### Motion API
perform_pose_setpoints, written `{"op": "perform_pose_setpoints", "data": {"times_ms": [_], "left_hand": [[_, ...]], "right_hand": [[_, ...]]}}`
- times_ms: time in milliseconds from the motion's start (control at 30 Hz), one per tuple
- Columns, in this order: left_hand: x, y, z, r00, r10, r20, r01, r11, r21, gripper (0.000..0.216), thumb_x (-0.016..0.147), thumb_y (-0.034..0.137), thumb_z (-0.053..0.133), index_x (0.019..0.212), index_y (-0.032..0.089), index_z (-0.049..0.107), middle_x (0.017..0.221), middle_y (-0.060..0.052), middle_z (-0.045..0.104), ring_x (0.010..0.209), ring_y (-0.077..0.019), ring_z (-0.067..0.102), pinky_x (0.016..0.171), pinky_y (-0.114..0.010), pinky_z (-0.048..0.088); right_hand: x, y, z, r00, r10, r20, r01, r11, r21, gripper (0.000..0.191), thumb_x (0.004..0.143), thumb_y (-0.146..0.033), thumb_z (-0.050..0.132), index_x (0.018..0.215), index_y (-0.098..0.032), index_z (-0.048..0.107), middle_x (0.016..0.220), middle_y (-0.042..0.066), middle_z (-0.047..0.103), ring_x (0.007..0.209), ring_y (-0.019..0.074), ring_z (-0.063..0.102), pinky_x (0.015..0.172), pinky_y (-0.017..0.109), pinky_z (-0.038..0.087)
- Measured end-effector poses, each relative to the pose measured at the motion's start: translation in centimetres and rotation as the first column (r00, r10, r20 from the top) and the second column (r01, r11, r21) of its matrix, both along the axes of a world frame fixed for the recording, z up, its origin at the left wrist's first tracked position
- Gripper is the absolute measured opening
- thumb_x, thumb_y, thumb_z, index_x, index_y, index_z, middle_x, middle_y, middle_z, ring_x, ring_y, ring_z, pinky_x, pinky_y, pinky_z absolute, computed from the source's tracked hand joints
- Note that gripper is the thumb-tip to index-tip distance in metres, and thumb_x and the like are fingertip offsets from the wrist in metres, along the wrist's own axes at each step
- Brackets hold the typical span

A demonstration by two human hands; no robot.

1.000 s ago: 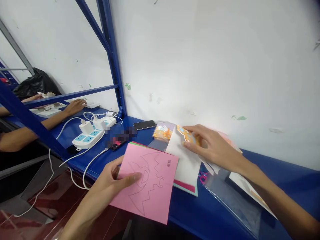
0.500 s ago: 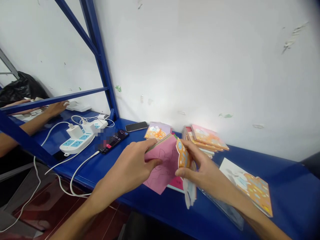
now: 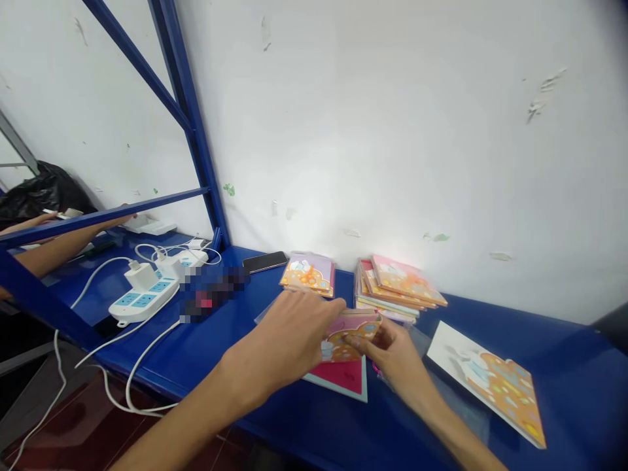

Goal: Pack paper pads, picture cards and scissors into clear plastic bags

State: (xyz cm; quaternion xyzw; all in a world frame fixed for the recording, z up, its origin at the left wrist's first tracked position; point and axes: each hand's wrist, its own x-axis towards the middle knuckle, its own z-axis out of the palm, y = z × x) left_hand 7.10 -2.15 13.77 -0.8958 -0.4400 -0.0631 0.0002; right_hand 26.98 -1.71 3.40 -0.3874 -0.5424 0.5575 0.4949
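Note:
My left hand [image 3: 287, 337] is closed on the left side of a small booklet [image 3: 343, 345] with an orange and pink illustrated cover, and its back hides part of the booklet. My right hand [image 3: 400, 356] pinches the booklet's right end with thumb and fingers. The booklet is tilted, its page edges up, above the blue desk. Beneath it lies a crimson sheet with a pale blue border [image 3: 343, 379], partly covered by my hands. Clear plastic film [image 3: 456, 399] lies under and beside my right forearm.
Behind my hands are a stack of booklets [image 3: 407, 281] and a smaller purple-orange pile [image 3: 308, 271]. A white and orange booklet [image 3: 500, 386] lies at right. At left are a phone [image 3: 265, 261], a power strip [image 3: 159, 288], cables and a blue frame [image 3: 193, 131]. Another person's arm [image 3: 73, 245] reaches in beyond it.
The booklet was spread open with a pink, line-drawn page showing; now it is folded together with the orange cover facing me. My left hand has moved right and over it.

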Motion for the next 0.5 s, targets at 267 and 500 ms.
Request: {"op": "perform_pose_setpoints", "data": {"times_ms": [267, 500], "left_hand": [[-3.3, 0.3, -3.6, 0.694, 0.167, 0.700, -0.118, 0.986, -0.118, 0.053, 0.092, 0.032, 0.066, 0.142, 0.030, 0.048, 0.128, -0.009, 0.060, 0.121, -0.0269, 0.057, 0.103, -0.041, 0.045], [-1.3, -1.8, -10.1, 0.249, 0.385, 0.889, 0.200, 0.877, -0.436, 0.062, 0.097, 0.046, 0.057, 0.149, 0.022, 0.033, 0.149, -0.015, 0.052, 0.140, -0.0301, 0.048, 0.117, -0.046, 0.037]], "right_hand": [[0.3, -0.5, -1.0, 0.973, -0.231, 0.029, 0.230, 0.973, 0.007, 0.043, 0.075, -0.052, 0.084, 0.100, -0.020, 0.070, 0.097, 0.009, 0.081, 0.094, 0.0322, 0.076, 0.081, 0.041, 0.062], [-0.5, -0.7, -1.0, 0.974, -0.224, -0.030, 0.224, 0.974, -0.011, 0.049, 0.072, -0.056, 0.086, 0.101, -0.020, 0.069, 0.100, 0.010, 0.079, 0.097, 0.0320, 0.075, 0.086, 0.044, 0.060]]}}
